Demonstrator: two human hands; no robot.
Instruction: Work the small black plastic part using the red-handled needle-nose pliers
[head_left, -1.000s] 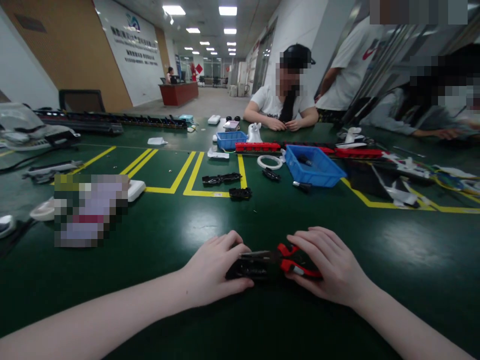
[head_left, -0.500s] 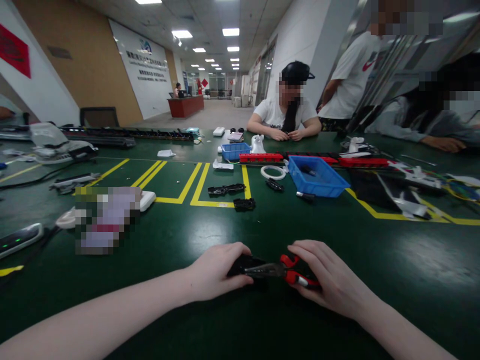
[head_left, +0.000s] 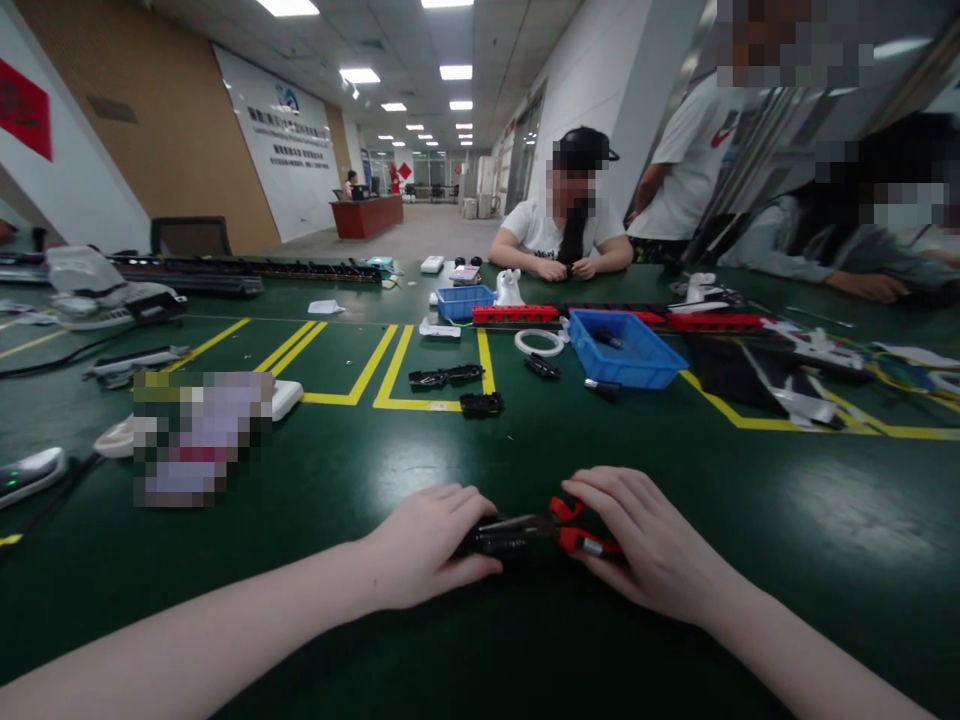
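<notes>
My left hand (head_left: 435, 545) is closed around a black part (head_left: 499, 541), apparently plastic, whose exact kind I cannot make out. In my right hand (head_left: 637, 545) is a pair of red-handled pliers (head_left: 566, 530), the fingers wrapped round the grips. The metal jaws point left and lie over the black part, close to my left thumb; whether they clamp it I cannot tell. Both hands are low over the green table. Farther off lie a long black part (head_left: 447, 376), a short black part (head_left: 482, 403) and another small black piece (head_left: 542, 366).
A blue bin (head_left: 630, 365) stands ahead to the right, with a white ring-shaped coil (head_left: 538, 343) beside it. A smaller blue basket (head_left: 463, 303) sits behind. At left lies a blurred-out flat object (head_left: 199, 440). Across the green table (head_left: 337, 640) sits a person in a cap (head_left: 562, 235).
The pliers and my right hand have shifted slightly left and up, and the black part shows more below the jaws. The whole view has turned a little to the right.
</notes>
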